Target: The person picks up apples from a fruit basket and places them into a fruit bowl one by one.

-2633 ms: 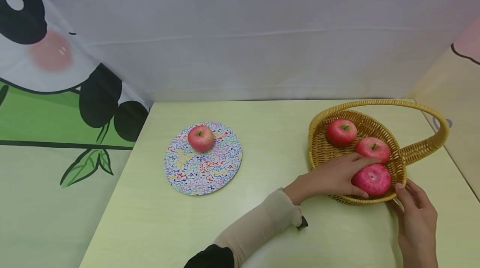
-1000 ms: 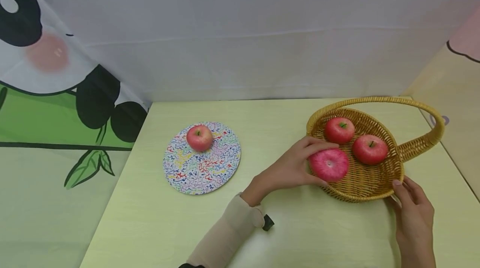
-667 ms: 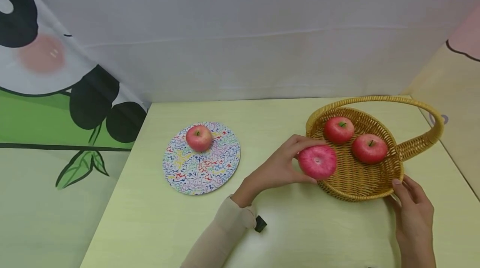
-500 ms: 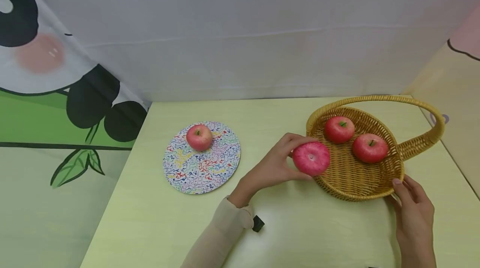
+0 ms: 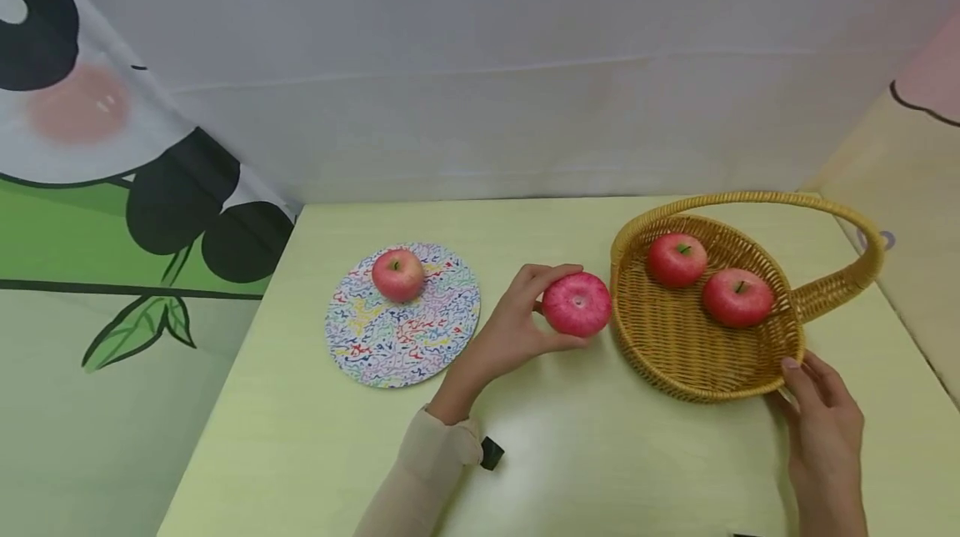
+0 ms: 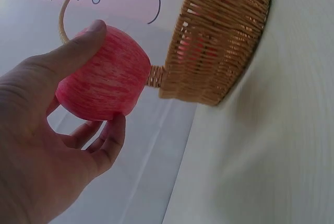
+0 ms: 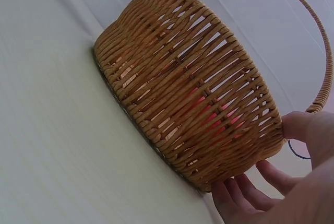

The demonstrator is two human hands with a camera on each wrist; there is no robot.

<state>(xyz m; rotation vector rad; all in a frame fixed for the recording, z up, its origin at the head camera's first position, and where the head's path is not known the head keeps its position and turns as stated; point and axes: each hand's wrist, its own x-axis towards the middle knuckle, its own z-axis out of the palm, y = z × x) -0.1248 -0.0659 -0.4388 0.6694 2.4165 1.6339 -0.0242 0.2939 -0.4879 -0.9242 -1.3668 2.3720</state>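
My left hand [image 5: 513, 322] grips a pinkish-red apple [image 5: 577, 304] between thumb and fingers, off the table and between the plate and the basket. In the left wrist view the same apple [image 6: 112, 75] shows its streaked side, with the basket beyond it. At the right, my right hand [image 5: 825, 429] holds the rim of a woven wicker basket [image 5: 697, 362], thumb on the rim and fingers low on its outer wall. Inside lie two red apples, one farther back [image 5: 677, 260] and one nearer the handle [image 5: 738, 298]. Another apple [image 5: 398, 276] rests on a round patterned plate [image 5: 405, 353].
The basket's tall arched handle [image 5: 780, 198] rises over its far right side. A pale yellow-green table [image 5: 315, 445] bears everything, its back edge against a grey-white cloth wall [image 5: 525, 103]. Cartoon-printed cloth [image 5: 187, 187] hangs at the left.
The left hand has lifted the pinkish-red apple out of the basket and carried it left, past the rim. The right hand has stayed at the basket's rim.
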